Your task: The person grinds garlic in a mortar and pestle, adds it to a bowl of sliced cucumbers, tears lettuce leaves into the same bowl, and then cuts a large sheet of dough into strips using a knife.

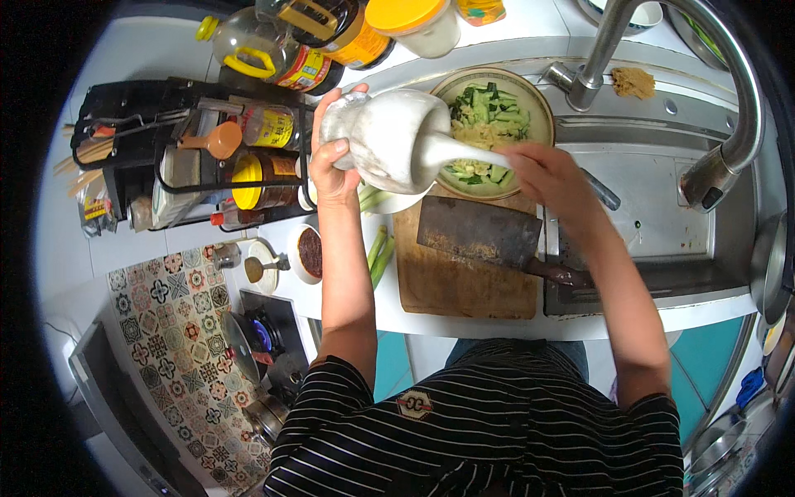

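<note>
My left hand (338, 152) grips the base of a white stone mortar (388, 136), which is tipped on its side with its mouth facing right. In my right hand (540, 180) is a pale spoon-like tool or pestle (466, 152) whose far end reaches into the mortar's mouth; that end is hidden inside. Beneath and beyond them stands a wide bowl (543, 112) with a brown rim. Cut cucumber (490, 105) fills it, topped with pale minced garlic-like mash (481, 133). A dark cleaver (478, 233) lies on the wooden cutting board (466, 295) nearest me.
The steel sink (646, 186) with its arched faucet (742, 143) is at the right. Sauce bottles (267, 53) and a yellow-lidded tub (422, 31) line the back. A black condiment rack (230, 186) stands left. Scallion stalks (380, 255) lie beside the board. A gas flame (261, 335) burns lower left.
</note>
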Motion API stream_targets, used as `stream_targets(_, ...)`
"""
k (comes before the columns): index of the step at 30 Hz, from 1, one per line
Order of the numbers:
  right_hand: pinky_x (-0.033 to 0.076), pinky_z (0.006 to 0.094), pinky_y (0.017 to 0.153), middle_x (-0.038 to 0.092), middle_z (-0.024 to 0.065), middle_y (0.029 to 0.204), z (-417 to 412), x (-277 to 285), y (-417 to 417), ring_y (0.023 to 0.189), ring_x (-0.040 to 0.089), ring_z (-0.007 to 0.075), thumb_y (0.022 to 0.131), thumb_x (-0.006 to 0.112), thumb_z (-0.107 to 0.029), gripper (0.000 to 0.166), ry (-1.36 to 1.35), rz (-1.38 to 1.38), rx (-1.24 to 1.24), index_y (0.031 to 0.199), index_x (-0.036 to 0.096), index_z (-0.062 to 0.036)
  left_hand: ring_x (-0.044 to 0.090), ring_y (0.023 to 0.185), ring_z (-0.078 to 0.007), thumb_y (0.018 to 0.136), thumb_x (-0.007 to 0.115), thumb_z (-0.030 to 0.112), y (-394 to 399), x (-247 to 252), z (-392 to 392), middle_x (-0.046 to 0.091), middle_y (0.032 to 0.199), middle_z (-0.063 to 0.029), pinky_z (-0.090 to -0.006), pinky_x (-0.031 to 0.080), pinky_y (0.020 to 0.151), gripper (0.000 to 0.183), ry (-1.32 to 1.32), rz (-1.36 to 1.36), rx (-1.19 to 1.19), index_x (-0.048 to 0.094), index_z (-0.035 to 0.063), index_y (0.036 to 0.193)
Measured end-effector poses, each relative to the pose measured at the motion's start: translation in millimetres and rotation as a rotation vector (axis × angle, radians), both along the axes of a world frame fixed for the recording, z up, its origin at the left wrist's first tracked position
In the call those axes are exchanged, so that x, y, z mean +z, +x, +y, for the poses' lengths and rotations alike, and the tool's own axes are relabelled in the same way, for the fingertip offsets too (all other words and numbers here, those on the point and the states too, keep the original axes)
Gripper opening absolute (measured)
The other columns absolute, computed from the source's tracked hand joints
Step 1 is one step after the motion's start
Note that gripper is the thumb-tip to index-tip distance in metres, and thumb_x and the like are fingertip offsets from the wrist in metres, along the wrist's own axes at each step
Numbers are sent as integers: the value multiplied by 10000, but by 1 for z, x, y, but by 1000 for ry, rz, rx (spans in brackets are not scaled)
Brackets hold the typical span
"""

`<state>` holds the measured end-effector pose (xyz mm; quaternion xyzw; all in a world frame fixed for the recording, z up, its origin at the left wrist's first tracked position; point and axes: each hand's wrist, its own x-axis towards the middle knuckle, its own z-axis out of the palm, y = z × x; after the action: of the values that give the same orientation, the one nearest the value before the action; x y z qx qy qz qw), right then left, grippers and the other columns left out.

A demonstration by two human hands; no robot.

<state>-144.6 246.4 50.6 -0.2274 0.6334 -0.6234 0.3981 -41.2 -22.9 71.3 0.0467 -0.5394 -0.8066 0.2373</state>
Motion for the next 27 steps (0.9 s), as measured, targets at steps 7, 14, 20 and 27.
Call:
stream_targets(7,173,184,437,302,-94,535,9,0,-15,471,249,20,915,480,-201,269,-276,-268,-68,1070,623,-35,508,1093,-312,575,636,174,-22,-2,-2,474,1242,-229,-390,400,965,708,-102,-80,22,442,40,1242)
stream_targets(14,197,187,452,316,-85,556,28,-20,-20,495,266,31,918,446,-180,284,-295,-415,-260,1114,608,-54,477,1132,-325,578,626,149,-33,-9,-7,473,1242,-226,-413,356,1005,712,-93,-70,61,426,25,1251)
stream_targets(20,185,185,426,306,-89,544,7,-34,-19,466,249,21,939,425,-211,316,-231,-301,-109,1136,580,-19,463,1144,-334,582,618,122,-40,-10,2,471,1239,-229,-417,342,1016,715,-103,-78,38,414,28,1260)
stream_targets(27,195,194,449,323,-82,561,15,-28,-26,497,263,28,932,431,-189,311,-242,-311,-203,1158,569,-26,476,1124,-343,583,614,115,-38,-18,-2,483,1217,-221,-424,355,1007,733,-56,-72,126,390,23,1275)
